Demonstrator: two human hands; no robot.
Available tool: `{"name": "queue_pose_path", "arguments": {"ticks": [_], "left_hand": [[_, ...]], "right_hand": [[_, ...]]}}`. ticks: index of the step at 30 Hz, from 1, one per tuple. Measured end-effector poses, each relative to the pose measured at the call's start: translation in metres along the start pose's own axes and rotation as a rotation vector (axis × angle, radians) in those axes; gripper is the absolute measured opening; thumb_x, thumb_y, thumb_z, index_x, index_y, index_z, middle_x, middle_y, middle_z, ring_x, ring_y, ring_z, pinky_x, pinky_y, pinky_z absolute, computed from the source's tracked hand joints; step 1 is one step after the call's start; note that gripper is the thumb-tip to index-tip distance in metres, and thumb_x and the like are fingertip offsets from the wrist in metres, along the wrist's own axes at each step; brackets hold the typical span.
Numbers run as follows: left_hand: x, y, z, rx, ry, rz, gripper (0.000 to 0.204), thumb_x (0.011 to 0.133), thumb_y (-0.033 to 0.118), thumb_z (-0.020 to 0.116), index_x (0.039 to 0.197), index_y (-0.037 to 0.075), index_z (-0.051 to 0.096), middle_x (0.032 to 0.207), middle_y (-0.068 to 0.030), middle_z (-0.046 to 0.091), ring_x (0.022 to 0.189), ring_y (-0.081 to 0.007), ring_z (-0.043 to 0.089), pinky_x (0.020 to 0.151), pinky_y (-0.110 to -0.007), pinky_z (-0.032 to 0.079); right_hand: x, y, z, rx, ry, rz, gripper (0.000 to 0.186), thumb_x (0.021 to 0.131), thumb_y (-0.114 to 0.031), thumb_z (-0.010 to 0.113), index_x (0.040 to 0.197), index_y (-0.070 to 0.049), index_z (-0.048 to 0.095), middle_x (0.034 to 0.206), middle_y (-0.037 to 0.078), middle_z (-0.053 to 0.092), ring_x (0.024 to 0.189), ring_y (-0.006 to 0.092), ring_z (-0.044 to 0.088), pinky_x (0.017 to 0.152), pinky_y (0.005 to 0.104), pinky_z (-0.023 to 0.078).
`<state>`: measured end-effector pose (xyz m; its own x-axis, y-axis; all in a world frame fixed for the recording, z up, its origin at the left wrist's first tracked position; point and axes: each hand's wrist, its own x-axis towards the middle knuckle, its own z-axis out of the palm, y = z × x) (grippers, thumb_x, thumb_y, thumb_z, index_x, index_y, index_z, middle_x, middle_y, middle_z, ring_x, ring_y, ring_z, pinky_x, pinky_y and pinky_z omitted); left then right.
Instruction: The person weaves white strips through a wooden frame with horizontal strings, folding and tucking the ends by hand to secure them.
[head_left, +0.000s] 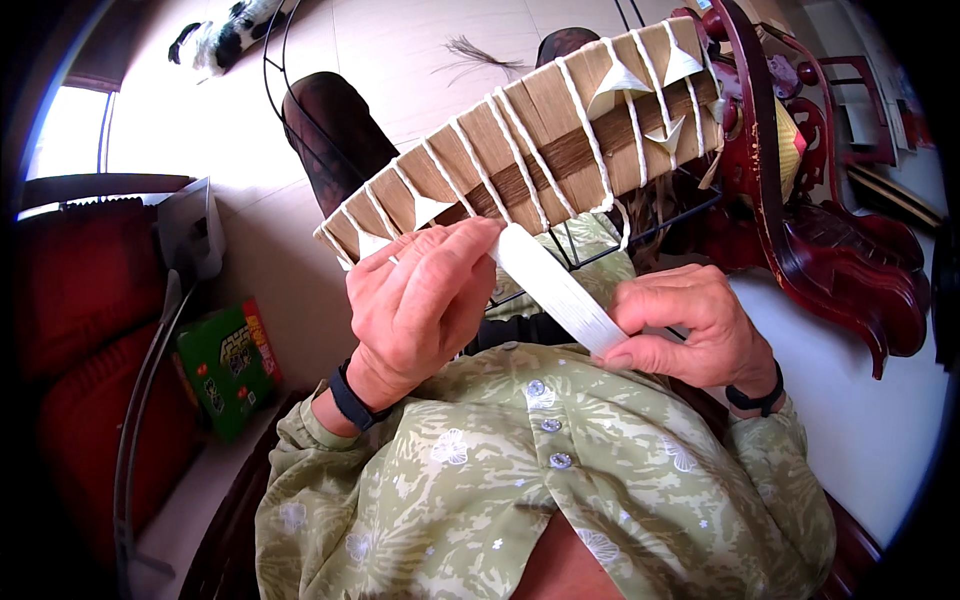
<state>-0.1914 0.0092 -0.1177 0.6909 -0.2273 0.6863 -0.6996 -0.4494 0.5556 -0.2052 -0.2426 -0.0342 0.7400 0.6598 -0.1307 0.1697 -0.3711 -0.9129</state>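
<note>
A white, finely ribbed flat strip (560,288) stretches between my hands above my lap. The fingertips of my left hand (415,295) pinch its upper end. The other end is gripped by my right hand (685,325), thumb on top and fingers curled round. Just beyond them lies a long tan cardboard-like piece (625,145), wound crosswise with white cord (520,140) and bearing a brown lengthwise band. Small cream triangular pieces (618,80) stick out under the cord. My left hand partly hides its near left end.
Black wire framework (640,240) stands under and around the tan piece. Carved dark-red wooden furniture (850,260) is at the right. At the left are a green box (228,370), a red cushion (90,290) and a curved metal stand (150,380). A black-and-white animal (225,45) lies on the tiled floor.
</note>
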Motion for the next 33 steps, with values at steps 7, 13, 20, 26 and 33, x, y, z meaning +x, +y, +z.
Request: {"name": "queue_pose_path", "arguments": {"ticks": [7,13,20,26,33], "left_hand": [[0.002,0.009,0.004,-0.07,0.067,-0.145,0.024,0.076,-0.009,0.075,0.098,-0.002,0.07,0.082,-0.0121,0.072,0.067,-0.0205,0.07,0.058,-0.027,0.053],[-0.008,0.012,0.004,-0.219,0.071,-0.29,0.024,0.086,-0.006,0.073,0.11,-0.006,0.067,0.089,-0.0137,0.073,0.072,-0.021,0.072,0.062,-0.029,0.055],[-0.01,0.017,-0.004,-0.376,0.055,-0.38,0.027,0.087,0.002,0.076,0.112,-0.006,0.067,0.091,-0.0143,0.072,0.079,-0.0227,0.073,0.069,-0.031,0.056],[-0.016,0.017,0.001,-0.626,0.145,-0.642,0.019,0.089,-0.001,0.074,0.108,-0.003,0.071,0.096,-0.0113,0.071,0.086,-0.0174,0.069,0.073,-0.028,0.054],[-0.013,0.015,-0.001,-0.733,0.13,-0.708,0.017,0.089,-0.002,0.074,0.106,-0.004,0.071,0.108,-0.0134,0.069,0.094,-0.0166,0.066,0.078,-0.029,0.053]], "right_hand": [[0.013,0.01,0.009,-0.129,0.186,-0.017,0.017,0.082,-0.01,0.082,0.086,-0.002,0.068,0.077,0.008,0.068,0.066,0.0201,0.066,0.06,0.0313,0.049],[0.051,0.023,0.047,0.073,0.545,-0.003,0.023,0.081,-0.012,0.086,0.088,-0.003,0.067,0.069,0.005,0.068,0.059,0.0107,0.064,0.056,0.027,0.049],[0.065,0.016,0.068,0.055,0.577,-0.002,0.024,0.081,-0.012,0.086,0.084,-0.004,0.063,0.071,0.001,0.068,0.054,0.0078,0.059,0.052,0.0251,0.048],[0.065,0.019,0.076,0.286,0.705,0.064,0.022,0.08,-0.008,0.086,0.086,-0.003,0.066,0.078,0.0,0.07,0.071,0.0041,0.068,0.061,0.0213,0.053],[0.064,0.016,0.07,-0.191,0.639,-0.104,0.023,0.076,-0.008,0.086,0.092,-0.004,0.07,0.082,0.003,0.066,0.062,0.0151,0.064,0.056,0.0292,0.052]]}}
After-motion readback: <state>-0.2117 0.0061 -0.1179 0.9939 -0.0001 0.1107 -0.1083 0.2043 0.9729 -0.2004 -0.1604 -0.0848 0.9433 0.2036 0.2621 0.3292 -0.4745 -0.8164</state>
